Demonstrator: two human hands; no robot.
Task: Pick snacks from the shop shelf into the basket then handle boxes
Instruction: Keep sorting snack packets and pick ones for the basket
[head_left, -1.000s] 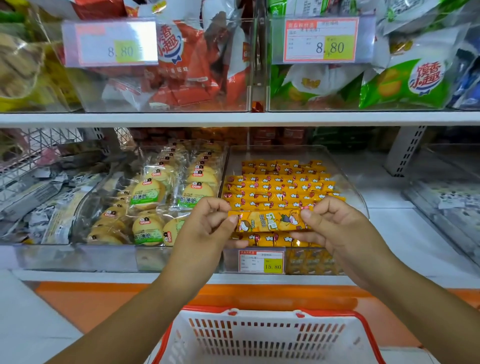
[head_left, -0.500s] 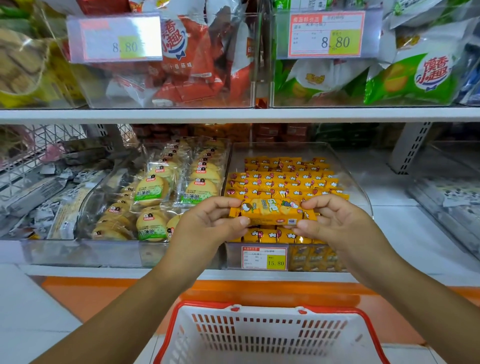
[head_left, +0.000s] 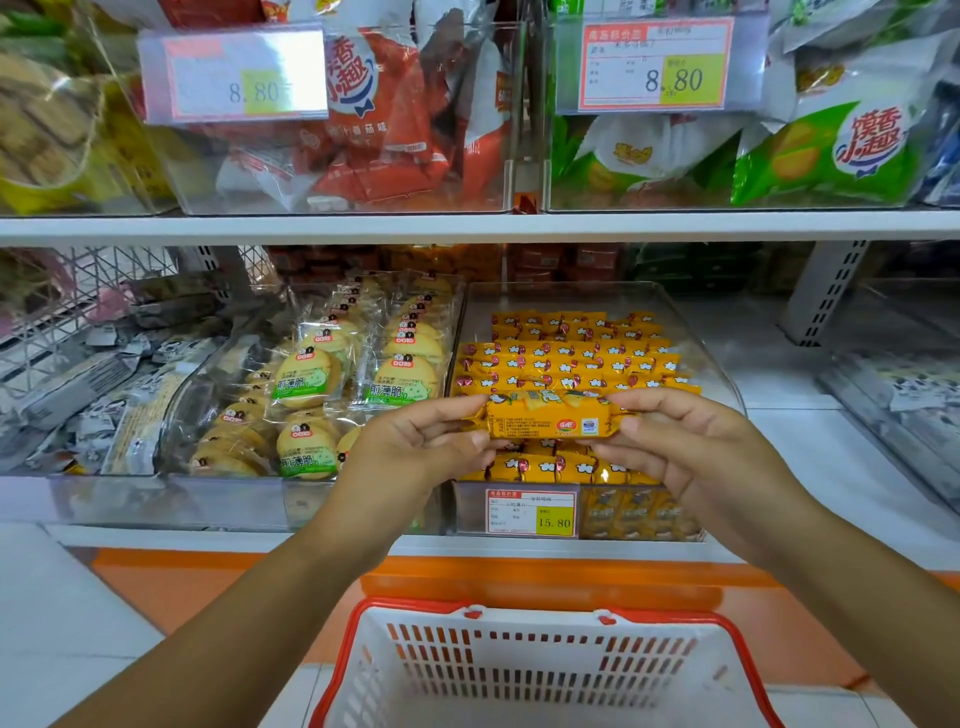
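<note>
Item: yellow snack pack (head_left: 549, 422), held level between both grips, just above the tray of matching packs (head_left: 566, 358).
Left grip (head_left: 415, 449): pinching one crimped end.
Right grip (head_left: 691, 452): pinching the other end.
Basket (head_left: 545, 609): below the grips, nearer the person.
Risk: the fingertip hold on slick wrapper is slight. An uneven release could drop the pack into the tray or short of the basket.

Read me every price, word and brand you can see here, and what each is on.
"8.80": upper left price tag, faded.
"8.80": upper right price tag.
"15.80": lower price tag.
"煎薄脆": round cracker pack.
Held orange packet: print too small.
Tags' other print: blurred.
</note>
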